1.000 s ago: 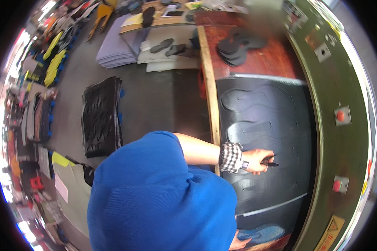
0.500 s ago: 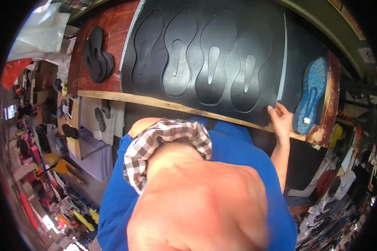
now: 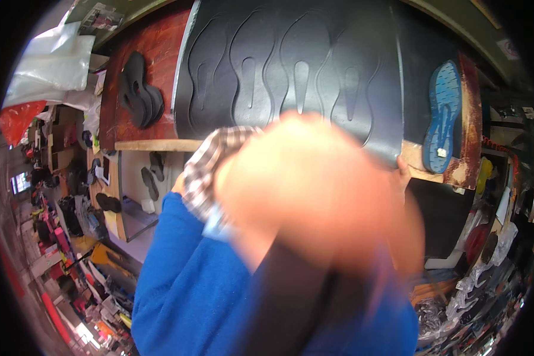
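Cluttered shelves ring a wooden workbench (image 3: 142, 145) carrying a black rubber sheet (image 3: 291, 71) embossed with sole outlines. One hand (image 3: 314, 202), a close blur, hides the sheet's near edge; its grip cannot be told. Right of it, the right hand (image 3: 402, 173) pinches the sheet's corner beside a blue sole (image 3: 444, 113).
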Motion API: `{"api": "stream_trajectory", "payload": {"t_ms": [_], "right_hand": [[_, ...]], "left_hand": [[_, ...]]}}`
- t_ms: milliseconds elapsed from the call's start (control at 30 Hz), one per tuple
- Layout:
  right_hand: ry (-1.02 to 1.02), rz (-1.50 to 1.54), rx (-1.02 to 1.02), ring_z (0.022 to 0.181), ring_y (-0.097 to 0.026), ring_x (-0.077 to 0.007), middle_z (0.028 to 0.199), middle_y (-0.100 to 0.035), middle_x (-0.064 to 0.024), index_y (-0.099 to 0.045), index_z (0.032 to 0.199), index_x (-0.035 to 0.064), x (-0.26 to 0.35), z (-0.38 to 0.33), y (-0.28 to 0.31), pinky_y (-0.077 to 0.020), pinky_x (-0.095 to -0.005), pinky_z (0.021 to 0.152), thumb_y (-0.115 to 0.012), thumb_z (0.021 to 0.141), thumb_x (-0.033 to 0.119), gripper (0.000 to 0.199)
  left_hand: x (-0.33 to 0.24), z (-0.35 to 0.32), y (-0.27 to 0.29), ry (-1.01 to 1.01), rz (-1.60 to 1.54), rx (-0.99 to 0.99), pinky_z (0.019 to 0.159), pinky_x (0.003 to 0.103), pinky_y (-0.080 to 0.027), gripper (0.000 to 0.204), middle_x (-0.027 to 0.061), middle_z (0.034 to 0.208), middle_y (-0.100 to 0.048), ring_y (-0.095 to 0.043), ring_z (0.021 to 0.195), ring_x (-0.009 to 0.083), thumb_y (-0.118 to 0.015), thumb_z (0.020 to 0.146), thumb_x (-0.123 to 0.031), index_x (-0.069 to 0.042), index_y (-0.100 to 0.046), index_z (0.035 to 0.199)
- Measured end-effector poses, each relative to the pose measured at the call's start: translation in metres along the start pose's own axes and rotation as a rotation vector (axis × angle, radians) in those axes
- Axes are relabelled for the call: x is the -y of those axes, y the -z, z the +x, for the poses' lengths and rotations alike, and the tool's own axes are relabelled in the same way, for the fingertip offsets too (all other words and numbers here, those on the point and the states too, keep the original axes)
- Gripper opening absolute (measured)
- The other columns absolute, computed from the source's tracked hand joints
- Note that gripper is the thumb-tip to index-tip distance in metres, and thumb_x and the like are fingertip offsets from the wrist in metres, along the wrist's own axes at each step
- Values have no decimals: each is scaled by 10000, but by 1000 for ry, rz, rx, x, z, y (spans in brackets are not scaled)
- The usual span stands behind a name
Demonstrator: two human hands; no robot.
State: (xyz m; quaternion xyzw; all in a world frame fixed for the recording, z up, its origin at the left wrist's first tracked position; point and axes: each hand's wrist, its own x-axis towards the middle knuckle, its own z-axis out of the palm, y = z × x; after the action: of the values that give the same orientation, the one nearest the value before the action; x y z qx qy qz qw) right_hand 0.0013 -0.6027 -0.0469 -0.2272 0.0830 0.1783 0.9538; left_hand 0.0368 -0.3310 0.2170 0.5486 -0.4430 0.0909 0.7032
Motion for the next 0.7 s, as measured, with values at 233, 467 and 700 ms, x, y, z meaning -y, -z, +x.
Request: {"api": "stream_trajectory", "payload": {"t_ms": [233, 467, 700], "right_hand": [[221, 196, 145, 1384, -341, -366, 1474, -410, -176, -399, 1454, 60, -23, 16, -61, -206, -498, 1177, -700, 761, 499, 874], [183, 134, 159, 1370, -365, -364, 1428, -439, -210, -382, 1430, 38, -29, 28, -76, -230, -507, 1171, -552, 807, 246, 678], [488, -973, -701, 1250, -519, -276, 1343, -532, -221, -427, 1413, -9, 12, -19, -56, -411, -393, 1060, -560, 935, 54, 500]], "left_hand": [[137, -80, 14, 661, 939, 438, 884, 420, -548, 653, 221, 1332, -549, -649, 1049, 370, -783, 756, -353, -34, -576, 1286], [162, -72, 7, 1019, 645, 149, 895, 380, -521, 610, 181, 1032, -714, -689, 992, 311, -702, 819, -347, 38, -568, 1272], [122, -15, 69, 1137, 599, 105, 675, 351, -494, 370, 120, 846, -667, -605, 787, 162, -619, 875, -242, 68, -610, 1078]]}}
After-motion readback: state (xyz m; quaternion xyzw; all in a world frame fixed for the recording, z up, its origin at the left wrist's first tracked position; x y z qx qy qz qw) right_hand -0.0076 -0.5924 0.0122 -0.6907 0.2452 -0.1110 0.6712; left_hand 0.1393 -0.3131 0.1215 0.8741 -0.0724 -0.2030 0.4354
